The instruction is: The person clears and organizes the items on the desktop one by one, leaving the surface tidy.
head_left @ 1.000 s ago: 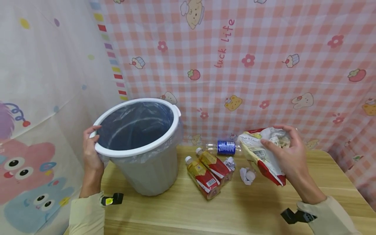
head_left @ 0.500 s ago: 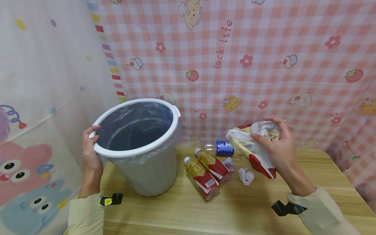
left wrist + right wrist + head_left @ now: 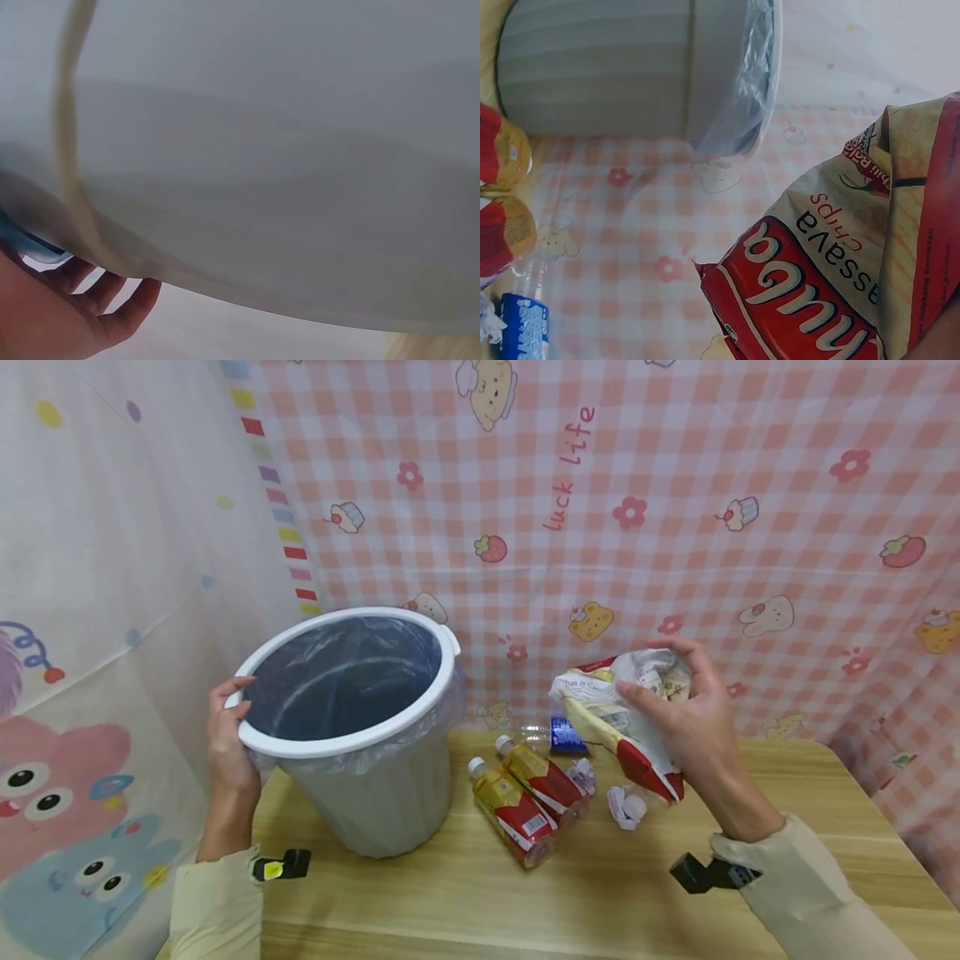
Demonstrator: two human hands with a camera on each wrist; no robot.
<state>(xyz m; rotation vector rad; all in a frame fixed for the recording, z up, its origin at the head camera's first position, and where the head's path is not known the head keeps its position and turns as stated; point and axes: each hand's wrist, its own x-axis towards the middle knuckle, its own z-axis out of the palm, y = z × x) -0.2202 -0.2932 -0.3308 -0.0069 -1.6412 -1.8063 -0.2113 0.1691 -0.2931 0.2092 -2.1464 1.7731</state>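
My left hand (image 3: 228,735) grips the left rim of a white bin (image 3: 352,735) lined with a clear bag; the bin stands tilted on the wooden table (image 3: 600,893). The left wrist view shows the bin wall (image 3: 285,172) close up, with my fingers (image 3: 82,300) curled under its rim. My right hand (image 3: 686,718) holds a crumpled red and white chips bag (image 3: 615,727) in the air above the table, right of the bin. The bag's red print (image 3: 817,285) fills the right wrist view, with the bin (image 3: 630,67) beyond it.
Two bottles with red labels (image 3: 528,797) lie on the table beside the bin. Behind them lies a clear bottle with a blue label (image 3: 562,735), and two crumpled paper balls (image 3: 626,806) lie under the bag. Patterned curtains hang behind and to the left.
My right hand has carried the chips bag leftward and slightly upward, toward the bin. My left hand keeps its grip on the rim.
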